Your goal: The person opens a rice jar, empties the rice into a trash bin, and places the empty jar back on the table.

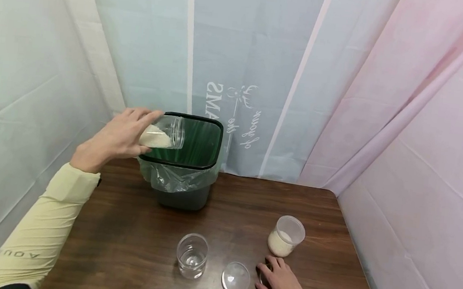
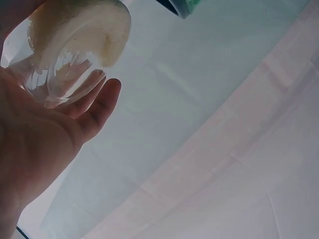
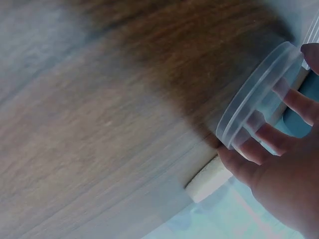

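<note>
My left hand [image 1: 124, 135] grips a clear jar [image 1: 176, 132] tipped onto its side over the near-left part of a dark bin [image 1: 183, 198]. Off-white, fine-grained contents [image 1: 157, 138] lie along the jar's lower side; in the left wrist view the jar [image 2: 79, 40] sits between thumb and fingers. At the lower right, my right hand [image 1: 284, 284] holds a clear round lid [image 3: 259, 94] by its rim, low over the table; whether it touches the wood is unclear. Just beyond that hand, a second clear jar [image 1: 285, 235] stands upright, partly filled with similar off-white contents.
A clear plastic bag [image 1: 179, 179] lines the bin and hangs over its rim. Another clear jar [image 1: 192, 256], upright, stands front centre on the brown table [image 1: 127, 246]. Beside it lies a second clear lid [image 1: 236, 279]. Fabric curtains [image 1: 248, 61] enclose the back and sides.
</note>
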The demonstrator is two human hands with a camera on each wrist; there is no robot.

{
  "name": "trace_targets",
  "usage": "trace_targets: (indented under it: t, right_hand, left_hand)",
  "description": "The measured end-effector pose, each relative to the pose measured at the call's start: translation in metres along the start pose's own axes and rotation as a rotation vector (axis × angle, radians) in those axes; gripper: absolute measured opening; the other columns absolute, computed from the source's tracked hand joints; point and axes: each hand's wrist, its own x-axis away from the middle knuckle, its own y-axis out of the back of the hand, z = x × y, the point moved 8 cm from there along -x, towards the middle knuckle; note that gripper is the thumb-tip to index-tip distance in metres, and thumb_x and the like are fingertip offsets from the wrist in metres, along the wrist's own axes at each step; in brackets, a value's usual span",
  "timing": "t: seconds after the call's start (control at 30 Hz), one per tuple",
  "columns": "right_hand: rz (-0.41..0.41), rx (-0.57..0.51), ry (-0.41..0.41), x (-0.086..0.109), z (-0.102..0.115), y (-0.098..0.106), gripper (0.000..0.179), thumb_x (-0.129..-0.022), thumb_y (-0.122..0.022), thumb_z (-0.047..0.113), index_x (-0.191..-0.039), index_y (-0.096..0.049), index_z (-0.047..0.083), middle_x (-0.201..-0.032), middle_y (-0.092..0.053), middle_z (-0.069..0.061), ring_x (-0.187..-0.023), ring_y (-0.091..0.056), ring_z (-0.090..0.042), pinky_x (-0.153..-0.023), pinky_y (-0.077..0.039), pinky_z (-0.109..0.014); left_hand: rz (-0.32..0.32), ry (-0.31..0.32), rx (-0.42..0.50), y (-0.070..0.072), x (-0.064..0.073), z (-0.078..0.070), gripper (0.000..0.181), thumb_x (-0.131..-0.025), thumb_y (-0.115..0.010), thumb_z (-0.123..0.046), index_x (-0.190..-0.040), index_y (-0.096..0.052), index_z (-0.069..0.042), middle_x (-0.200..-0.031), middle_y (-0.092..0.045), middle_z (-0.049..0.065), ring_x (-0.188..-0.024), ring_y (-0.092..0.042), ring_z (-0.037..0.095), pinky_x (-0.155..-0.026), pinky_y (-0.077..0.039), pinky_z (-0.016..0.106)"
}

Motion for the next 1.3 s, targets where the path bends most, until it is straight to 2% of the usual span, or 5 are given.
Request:
trace_targets:
  t: [0.3,0.57,0.77,1.0,1.3]
  right_hand:
    - [0.023,-0.008,-0.002,0.006,-0.006,-0.004,0.041,-0.081,-0.074,0.045,-0.112,-0.067,0.019,-0.114,-0.060,-0.012,-0.100,-0.056,-0.026,-0.069,-0.052,-0.043]
    - [0.037,-0.007,0.019,0.006,-0.011,0.000,0.042,-0.080,-0.075,0.045,-0.112,-0.067,0.019,-0.114,-0.060,-0.012,-0.098,-0.056,-0.024,-0.068,-0.051,-0.042]
    - [0.032,-0.011,0.036,0.006,-0.015,0.005,0.043,-0.077,-0.077,0.042,-0.112,-0.067,0.018,-0.113,-0.060,-0.012,-0.098,-0.056,-0.025,-0.067,-0.051,-0.042]
    - [0.047,-0.015,0.010,0.003,-0.010,0.003,0.043,-0.078,-0.076,0.041,-0.112,-0.066,0.019,-0.114,-0.060,-0.013,-0.098,-0.056,-0.026,-0.068,-0.051,-0.043]
    - [0.025,-0.011,-0.013,-0.002,-0.003,0.004,0.043,-0.077,-0.078,0.040,-0.112,-0.067,0.019,-0.114,-0.060,-0.013,-0.098,-0.057,-0.027,-0.067,-0.051,-0.043]
  left_hand:
    - [-0.001,-0.009,-0.050,-0.001,0.010,-0.016,0.096,-0.067,-0.085,-0.010,-0.149,-0.037,-0.014,-0.138,-0.048,0.023,-0.122,-0.045,0.049,-0.093,-0.042,0.066]
    - [0.030,0.015,-0.107,-0.002,0.007,-0.017,0.091,-0.069,-0.083,-0.010,-0.148,-0.038,-0.017,-0.137,-0.047,0.020,-0.123,-0.045,0.047,-0.083,-0.045,0.067]
    - [0.055,0.031,-0.121,-0.003,0.005,-0.020,0.091,-0.070,-0.082,-0.009,-0.149,-0.038,-0.017,-0.138,-0.047,0.020,-0.123,-0.045,0.047,-0.084,-0.045,0.068]
    - [0.076,0.018,-0.126,-0.004,0.000,-0.015,0.090,-0.071,-0.079,-0.006,-0.150,-0.037,-0.018,-0.139,-0.046,0.019,-0.123,-0.045,0.046,-0.086,-0.044,0.066]
    - [0.106,-0.006,-0.156,-0.006,-0.007,-0.009,0.090,-0.071,-0.080,-0.005,-0.150,-0.037,-0.019,-0.142,-0.044,0.020,-0.124,-0.044,0.047,-0.089,-0.043,0.066]
